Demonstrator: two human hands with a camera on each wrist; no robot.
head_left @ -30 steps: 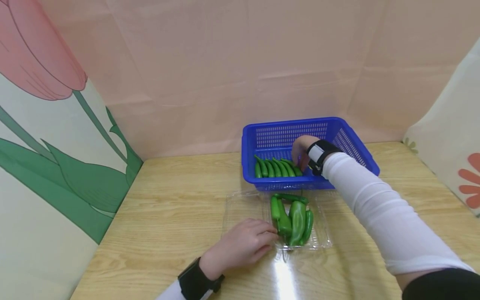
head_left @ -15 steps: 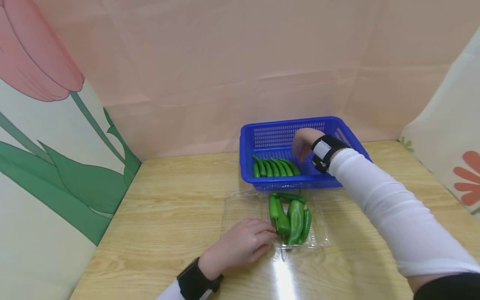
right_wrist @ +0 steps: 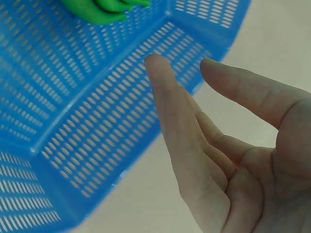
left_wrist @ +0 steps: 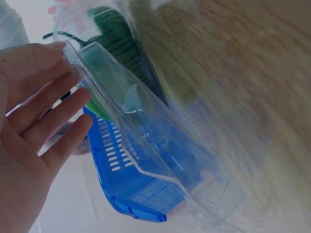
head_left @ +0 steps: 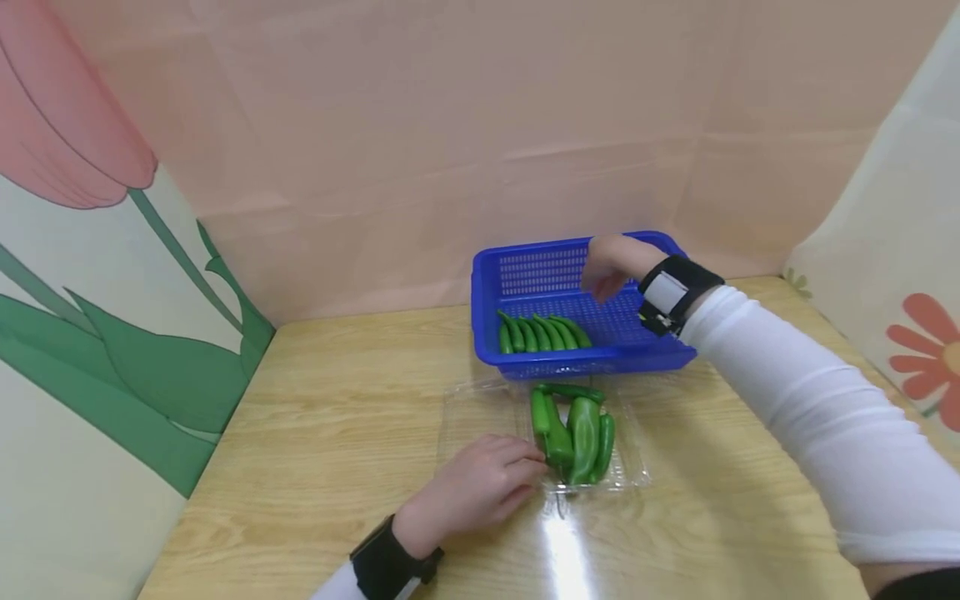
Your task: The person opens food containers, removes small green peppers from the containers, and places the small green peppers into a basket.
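A clear plastic clamshell tray [head_left: 480, 417] is steadied on the pale wood-grain worktop [head_left: 337, 400] by the left hand [head_left: 468, 492], whose relaxed, nearly straight fingers are laid against the tray's left edge; nothing is gripped. In the left wrist view the thin, glossy wall of the tray is seen just beside the fingertips [left_wrist: 73, 77], evidently so that the light container is kept from sliding. A loose heap of smooth green peppers [head_left: 572, 425] is held in the tray's right half, the pods curved and tapering, one broader than the rest.

Just behind the tray, a blue plastic basket [head_left: 525, 271] is set, rectangular, its walls and floor pierced with rows of slots. A neat row of slim green pods [head_left: 542, 332] is laid side by side at its front left. The right hand [head_left: 611, 262] is raised above the basket, empty, with fingers extended and slightly parted, as confirmed in the right wrist view. White sleeves and black wrist straps are worn. The scene is enclosed by a pink backdrop [head_left: 450, 125] and flower-printed side panels.
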